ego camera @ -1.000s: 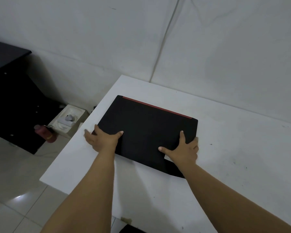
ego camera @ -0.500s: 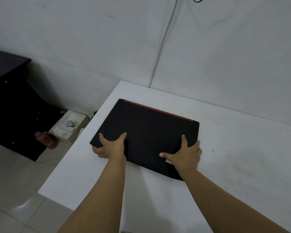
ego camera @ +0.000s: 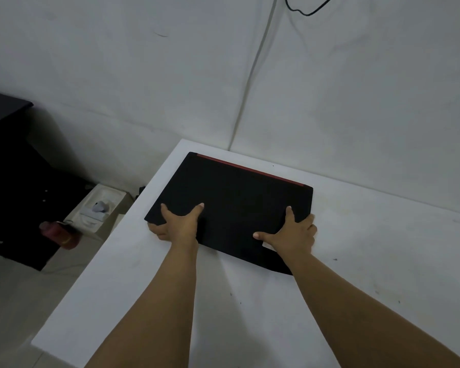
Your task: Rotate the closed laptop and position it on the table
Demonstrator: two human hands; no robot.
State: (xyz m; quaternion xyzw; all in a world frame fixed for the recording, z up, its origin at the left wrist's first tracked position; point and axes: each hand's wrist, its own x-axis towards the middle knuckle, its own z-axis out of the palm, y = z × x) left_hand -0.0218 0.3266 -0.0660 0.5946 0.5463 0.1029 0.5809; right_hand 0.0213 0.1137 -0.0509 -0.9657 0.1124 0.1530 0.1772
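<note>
A closed black laptop with a red strip along its far edge lies on the white table, near the table's far left corner. My left hand grips the laptop's near left corner, thumb on the lid and fingers curled under the edge. My right hand holds the near right part, thumb and index finger spread on the lid, the other fingers around the right side. The laptop's near edge looks slightly raised off the table.
The table's left edge runs close beside the laptop. On the floor to the left lie a white box and a red bottle, next to dark furniture. A white wall stands right behind the table, with a black cable hanging at the top.
My left hand has shifted from flat on the lid to gripping the near left corner. The laptop has turned a little, its left side swinging toward the table's left edge.
</note>
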